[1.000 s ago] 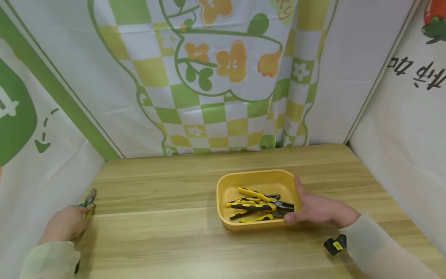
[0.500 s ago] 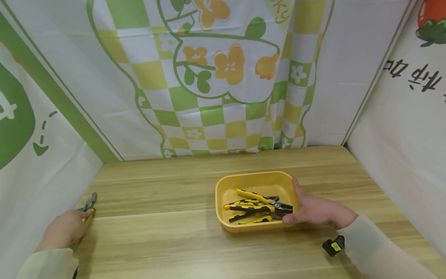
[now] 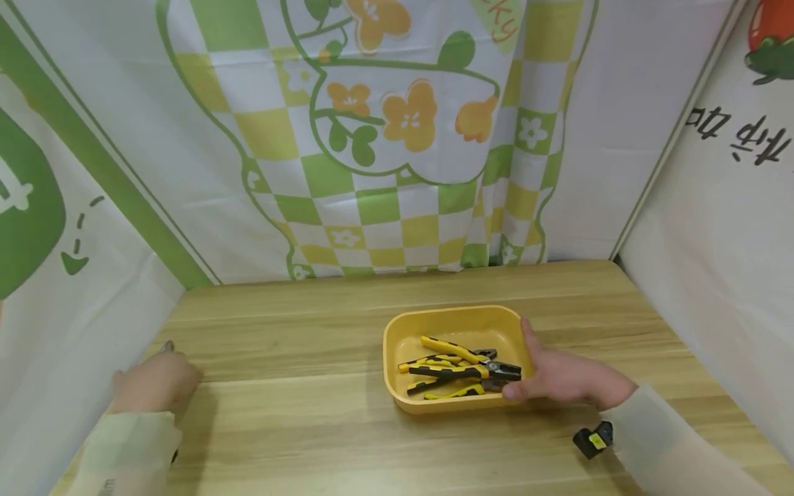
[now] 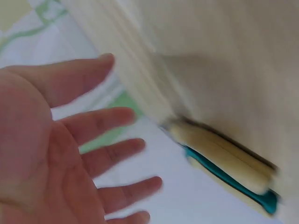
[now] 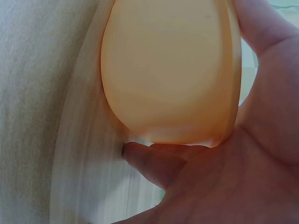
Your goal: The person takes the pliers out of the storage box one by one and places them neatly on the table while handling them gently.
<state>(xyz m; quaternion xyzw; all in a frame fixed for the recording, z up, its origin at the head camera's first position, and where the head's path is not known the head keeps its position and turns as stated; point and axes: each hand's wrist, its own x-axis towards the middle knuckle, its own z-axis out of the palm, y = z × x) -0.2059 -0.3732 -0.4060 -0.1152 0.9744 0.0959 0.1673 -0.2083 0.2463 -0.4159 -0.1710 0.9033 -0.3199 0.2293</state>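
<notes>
My left hand [image 3: 155, 383] is at the table's left side, its fingers spread and nearly straight in the left wrist view. Just beyond the fingertips, apart from them, lies a pair of pliers [image 4: 219, 154] with cream and teal handles. In the head view the hand hides all but the metal tip. My right hand [image 3: 567, 375] grips the right end of a yellow plastic bin [image 3: 397, 386], thumb and fingers spread round its two corners. Several pliers [image 3: 462, 368] with yellow-and-black handles lie jumbled inside the bin.
The wooden table [image 3: 298, 386] runs to a patterned curtain [image 3: 384, 207] at the back. White printed fabric walls [image 3: 713, 227] stand close on the left and right. A black wrist camera [image 3: 593, 439] hangs below the right sleeve.
My left hand has let go of the cream-and-teal pliers and shifted to the right over them, covering most of them in the head view. The right hand and bin have stayed nearly still.
</notes>
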